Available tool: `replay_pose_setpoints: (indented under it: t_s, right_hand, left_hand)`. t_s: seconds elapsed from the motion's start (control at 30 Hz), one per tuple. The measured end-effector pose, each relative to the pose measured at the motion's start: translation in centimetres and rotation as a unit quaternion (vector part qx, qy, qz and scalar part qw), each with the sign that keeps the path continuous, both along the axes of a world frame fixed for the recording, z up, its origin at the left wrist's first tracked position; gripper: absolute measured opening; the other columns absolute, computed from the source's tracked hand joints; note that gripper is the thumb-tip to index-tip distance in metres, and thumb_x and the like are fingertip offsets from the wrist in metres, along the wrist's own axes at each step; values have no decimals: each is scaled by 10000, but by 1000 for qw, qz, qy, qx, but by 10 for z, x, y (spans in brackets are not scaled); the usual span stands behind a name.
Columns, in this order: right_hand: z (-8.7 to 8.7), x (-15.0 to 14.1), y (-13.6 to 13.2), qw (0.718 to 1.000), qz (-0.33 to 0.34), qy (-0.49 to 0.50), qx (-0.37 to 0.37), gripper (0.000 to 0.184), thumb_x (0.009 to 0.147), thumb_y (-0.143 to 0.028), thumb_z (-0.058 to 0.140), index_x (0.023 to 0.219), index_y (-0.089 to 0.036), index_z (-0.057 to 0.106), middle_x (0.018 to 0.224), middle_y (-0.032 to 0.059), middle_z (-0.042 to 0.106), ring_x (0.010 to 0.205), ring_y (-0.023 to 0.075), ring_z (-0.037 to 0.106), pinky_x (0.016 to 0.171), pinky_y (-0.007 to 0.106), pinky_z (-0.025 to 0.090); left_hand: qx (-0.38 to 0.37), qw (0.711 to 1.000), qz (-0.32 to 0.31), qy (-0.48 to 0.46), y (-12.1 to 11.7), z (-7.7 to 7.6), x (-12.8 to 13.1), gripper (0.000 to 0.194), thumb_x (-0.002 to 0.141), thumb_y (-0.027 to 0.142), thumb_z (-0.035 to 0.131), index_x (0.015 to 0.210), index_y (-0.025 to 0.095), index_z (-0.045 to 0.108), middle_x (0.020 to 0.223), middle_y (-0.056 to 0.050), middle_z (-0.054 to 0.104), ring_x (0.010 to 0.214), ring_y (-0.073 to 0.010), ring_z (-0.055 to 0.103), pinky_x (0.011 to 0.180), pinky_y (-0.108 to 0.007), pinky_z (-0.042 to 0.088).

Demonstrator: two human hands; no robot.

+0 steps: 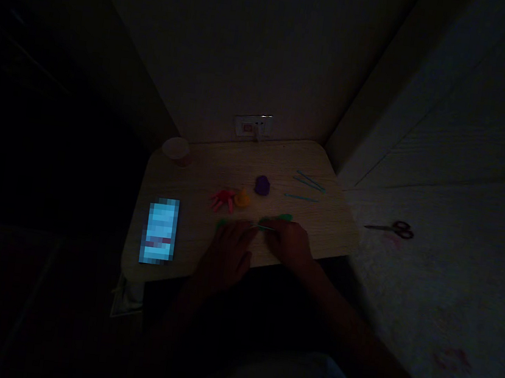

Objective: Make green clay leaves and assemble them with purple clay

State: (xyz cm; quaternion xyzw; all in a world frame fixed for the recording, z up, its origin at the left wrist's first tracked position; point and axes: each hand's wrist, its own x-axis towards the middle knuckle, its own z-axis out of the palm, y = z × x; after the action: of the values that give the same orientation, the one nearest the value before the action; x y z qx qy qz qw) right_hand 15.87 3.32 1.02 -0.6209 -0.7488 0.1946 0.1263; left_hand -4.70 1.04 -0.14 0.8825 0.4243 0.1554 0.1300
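Green modelling clay [284, 217] lies near the front of the small table, partly hidden by both hands. My left hand [229, 250] rests over its left end, fingers stretched out and lying flat. Closed round a thin pale stick [266, 228] is my right hand [292, 243]; the stick's tip points left at the green clay. Just beyond the hands sit a red clay piece with finger-like prongs [223, 199], an orange clay lump [243, 198] and a purple clay lump [262, 185]. The light is very dim.
Several thin blue sticks [301, 198] lie at the table's right. A lit phone [159, 231] is on the left, a clear cup [176, 150] at the back left. A wall socket [253, 126] holds a plug. Scissors [395, 229] lie right of the table [210, 162].
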Motion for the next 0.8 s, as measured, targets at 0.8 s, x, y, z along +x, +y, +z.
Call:
replay_pose_setpoints:
  t_s: [0.8]
  right_hand:
    - [5, 15, -11, 988, -70, 135, 0, 289, 990, -321, 519, 1167, -219, 724, 925, 55, 797, 798, 211, 730, 709, 278, 469]
  left_hand:
    - [5, 1000, 0, 20, 3, 5, 3, 630, 923, 178, 552, 1543, 211, 453, 1540, -131, 487, 1398, -327, 440, 1193, -540, 337]
